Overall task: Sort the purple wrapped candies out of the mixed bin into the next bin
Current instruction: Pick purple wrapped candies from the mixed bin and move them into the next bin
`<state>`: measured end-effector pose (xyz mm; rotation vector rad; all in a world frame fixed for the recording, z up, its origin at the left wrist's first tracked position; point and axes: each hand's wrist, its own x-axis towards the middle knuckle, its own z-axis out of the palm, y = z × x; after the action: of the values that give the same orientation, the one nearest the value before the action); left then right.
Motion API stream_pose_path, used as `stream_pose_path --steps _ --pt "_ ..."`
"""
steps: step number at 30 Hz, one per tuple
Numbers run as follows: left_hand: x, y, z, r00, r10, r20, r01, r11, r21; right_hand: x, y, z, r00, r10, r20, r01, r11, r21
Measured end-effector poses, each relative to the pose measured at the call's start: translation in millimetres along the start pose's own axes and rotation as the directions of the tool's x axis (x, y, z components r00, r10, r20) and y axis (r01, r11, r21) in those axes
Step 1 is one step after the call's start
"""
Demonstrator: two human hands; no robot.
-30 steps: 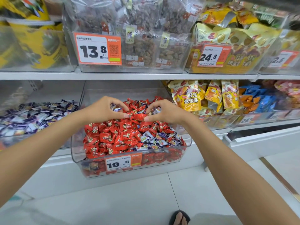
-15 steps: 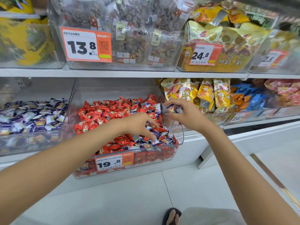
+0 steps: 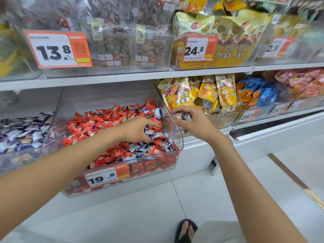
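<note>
A clear mixed bin [image 3: 178, 137] on the lower shelf holds mostly red wrapped candies [image 3: 91, 123], with purple wrapped candies [image 3: 164, 143] gathered at its front right. My left hand [image 3: 138, 128] reaches into that corner and its fingers curl around purple candies. My right hand [image 3: 194, 123] hovers just past the bin's right wall, gripping several purple candies [image 3: 182, 115]. The bin to the left [image 3: 10, 158] is filled with purple and white wrapped candies [image 3: 24, 134].
Right of the mixed bin stand yellow snack bags [image 3: 182, 95], then blue and orange packs [image 3: 259, 95]. The upper shelf [image 3: 122, 78] carries clear bins of dried fruit. Orange price tags hang on the bin fronts. A sandalled foot [image 3: 185, 230] stands on the white floor.
Both hands left the middle of the red pile. The left went to the bin's front right corner onto purple candies. The right moved out past the right wall with candies in it.
</note>
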<state>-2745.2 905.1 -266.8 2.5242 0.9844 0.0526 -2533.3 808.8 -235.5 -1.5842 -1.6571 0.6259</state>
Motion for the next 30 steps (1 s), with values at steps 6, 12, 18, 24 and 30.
stream_pose_path --steps 6,12,18,24,30 --pt "-27.2 -9.9 -24.8 0.997 -0.064 -0.051 0.051 0.974 -0.221 -2.1 -12.4 2.3 0.996 -0.079 -0.034 0.079 0.997 0.016" --pt "-60.1 -31.4 -39.0 0.980 -0.152 -0.126 0.081 0.892 -0.444 -2.4 -34.8 17.4 0.981 -0.139 0.139 0.137 0.990 0.023" --pt "-81.4 -61.1 -41.9 0.968 -0.156 -0.194 0.070 0.918 -0.390 19.8 -34.9 50.1 0.935 0.020 0.355 0.080 0.961 -0.266" --pt "-84.8 -68.9 -31.0 0.976 -0.136 -0.172 0.064 0.927 -0.370 37.2 -13.6 100.0 0.832 0.179 0.525 0.160 0.829 -0.536" --pt "-84.2 -70.2 -25.8 0.973 -0.141 -0.182 0.052 0.904 -0.424 39.5 -8.9 108.1 0.789 0.197 0.582 0.079 0.907 -0.414"
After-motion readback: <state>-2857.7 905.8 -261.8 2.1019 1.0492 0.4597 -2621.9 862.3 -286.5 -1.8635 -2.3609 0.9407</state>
